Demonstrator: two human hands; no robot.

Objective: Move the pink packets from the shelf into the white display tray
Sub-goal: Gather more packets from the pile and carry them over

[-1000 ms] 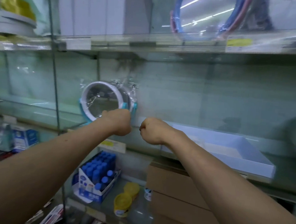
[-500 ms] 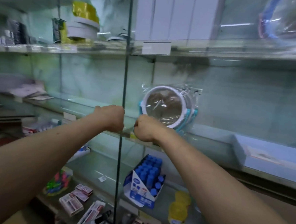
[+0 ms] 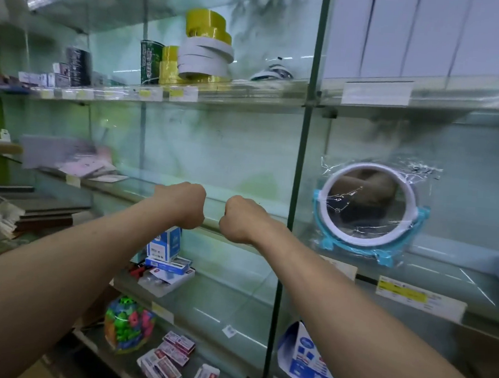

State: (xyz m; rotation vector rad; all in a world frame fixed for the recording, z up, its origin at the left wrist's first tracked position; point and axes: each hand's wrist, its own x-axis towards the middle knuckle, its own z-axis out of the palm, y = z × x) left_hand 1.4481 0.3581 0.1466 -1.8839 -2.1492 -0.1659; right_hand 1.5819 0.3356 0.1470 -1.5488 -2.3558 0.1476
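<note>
Two hands were recorded: one left hand (image 3: 183, 205) and one right hand (image 3: 240, 222). One round mirror (image 3: 368, 203) was noted, and one bag of coloured plastic pieces (image 3: 129, 323). White boxes (image 3: 401, 34) at the upper right numbered four in view. Pink packets (image 3: 87, 164) could not be counted (the pile was too blurred).

Single wide-angle head-worn view, facing forward, slightly down, near glass shelving (image 3: 249, 95).
</note>
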